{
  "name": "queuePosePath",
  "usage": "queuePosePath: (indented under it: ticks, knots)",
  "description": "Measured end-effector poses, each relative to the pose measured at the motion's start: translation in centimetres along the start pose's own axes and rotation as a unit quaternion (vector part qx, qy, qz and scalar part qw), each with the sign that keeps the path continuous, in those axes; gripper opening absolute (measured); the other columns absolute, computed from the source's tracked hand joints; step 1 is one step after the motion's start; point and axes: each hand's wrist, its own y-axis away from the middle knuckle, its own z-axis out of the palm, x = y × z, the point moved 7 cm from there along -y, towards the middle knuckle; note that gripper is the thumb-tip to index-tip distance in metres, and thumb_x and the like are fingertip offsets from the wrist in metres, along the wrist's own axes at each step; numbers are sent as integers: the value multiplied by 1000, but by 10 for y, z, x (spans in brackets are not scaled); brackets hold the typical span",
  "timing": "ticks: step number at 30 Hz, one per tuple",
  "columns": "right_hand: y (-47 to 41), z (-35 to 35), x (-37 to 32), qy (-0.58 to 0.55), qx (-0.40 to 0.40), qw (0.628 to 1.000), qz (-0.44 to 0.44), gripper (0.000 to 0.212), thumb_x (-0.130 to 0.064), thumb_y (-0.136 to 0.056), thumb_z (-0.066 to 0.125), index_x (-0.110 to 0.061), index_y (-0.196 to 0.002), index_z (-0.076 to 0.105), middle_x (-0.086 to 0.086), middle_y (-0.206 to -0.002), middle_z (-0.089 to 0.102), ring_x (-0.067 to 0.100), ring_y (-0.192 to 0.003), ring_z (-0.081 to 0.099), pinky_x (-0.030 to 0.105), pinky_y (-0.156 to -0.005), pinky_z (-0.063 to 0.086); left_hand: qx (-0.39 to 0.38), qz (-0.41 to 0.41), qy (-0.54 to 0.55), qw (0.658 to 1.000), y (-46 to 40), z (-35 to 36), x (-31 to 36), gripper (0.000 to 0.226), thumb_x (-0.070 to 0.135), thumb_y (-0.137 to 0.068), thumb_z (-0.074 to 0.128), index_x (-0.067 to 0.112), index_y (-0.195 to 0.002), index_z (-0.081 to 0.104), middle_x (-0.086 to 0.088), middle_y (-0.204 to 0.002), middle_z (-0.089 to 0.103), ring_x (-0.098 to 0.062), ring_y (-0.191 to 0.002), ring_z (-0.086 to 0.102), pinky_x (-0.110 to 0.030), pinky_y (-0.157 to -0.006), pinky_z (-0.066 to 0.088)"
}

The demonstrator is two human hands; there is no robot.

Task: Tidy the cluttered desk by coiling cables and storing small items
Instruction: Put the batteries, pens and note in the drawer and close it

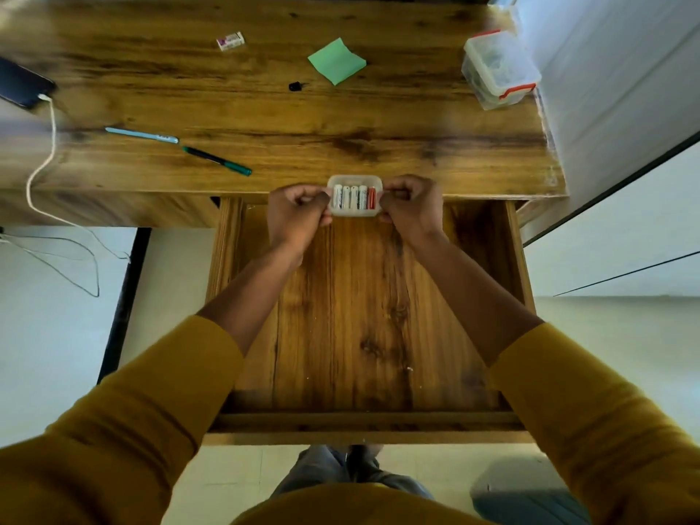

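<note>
A small clear plastic box [354, 180] with several batteries in it, white ones and one red, sits at the desk's front edge above the open drawer [363, 418]. My left hand [297, 216] grips the box's left end and my right hand [411, 208] grips its right end. A white cable [51, 145] runs from a dark phone [22, 87] at the far left and hangs over the desk's edge. A light blue pen [142, 135] and a green pen [217, 161] lie left of the box.
On the wooden desk [265, 119] lie a green sticky-note pad [337, 61], a small black item [294, 86] and an eraser [230, 41]. A clear lidded container with red clips [500, 68] stands at the far right by a white wall. The drawer's bottom is bare.
</note>
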Motion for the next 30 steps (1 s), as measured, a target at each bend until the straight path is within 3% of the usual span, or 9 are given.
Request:
queuePosePath:
  ticks: [7, 14, 18, 22, 26, 30]
  knots:
    - [38, -1, 45, 45, -13, 999, 27, 17, -11, -91, 75, -14, -108, 76, -1, -96, 77, 10, -82, 76, 37, -72, 66, -14, -46, -12, 999, 44, -4, -48, 10, 11, -97, 71, 17, -103, 76, 0, -95, 78, -10, -80, 77, -22, -68, 62]
    - [43, 11, 83, 105, -29, 992, 57, 18, -10, -90, 75, -27, -96, 70, -5, -98, 74, 10, -89, 74, 38, -77, 65, -54, -92, -71, 992, 46, 3, -94, 21, 7, -94, 72, 14, -113, 76, -4, -99, 78, -15, -83, 77, -26, -71, 63]
    - [38, 20, 100, 142, -51, 985, 82, 18, -10, -91, 72, -23, -103, 70, -6, -98, 69, 10, -92, 70, 32, -80, 64, -66, -119, -91, 987, 41, 8, -118, 26, 1, -92, 73, 13, -114, 75, -4, -100, 77, -19, -86, 77, -34, -79, 65]
    - [32, 28, 119, 189, -49, 976, 101, 20, -10, -92, 69, -20, -109, 73, -3, -106, 71, 7, -90, 65, 19, -65, 53, -59, -138, -109, 983, 35, 10, -135, 24, 4, -92, 74, 13, -115, 75, -2, -100, 76, -15, -83, 76, -32, -78, 65]
    - [30, 31, 131, 192, -53, 973, 113, 23, -10, -90, 71, -18, -113, 72, -1, -110, 71, 12, -98, 67, 26, -78, 57, -56, -159, -104, 980, 34, 12, -148, 23, 5, -92, 75, 15, -113, 76, -3, -102, 76, -16, -84, 76, -31, -77, 65]
    - [29, 33, 136, 194, -53, 973, 117, 22, -11, -90, 72, -19, -111, 73, -7, -102, 69, 8, -93, 64, 27, -79, 57, -58, -171, -108, 978, 35, 13, -156, 23, 6, -92, 75, 15, -113, 75, -3, -102, 76, -16, -86, 76, -32, -78, 65]
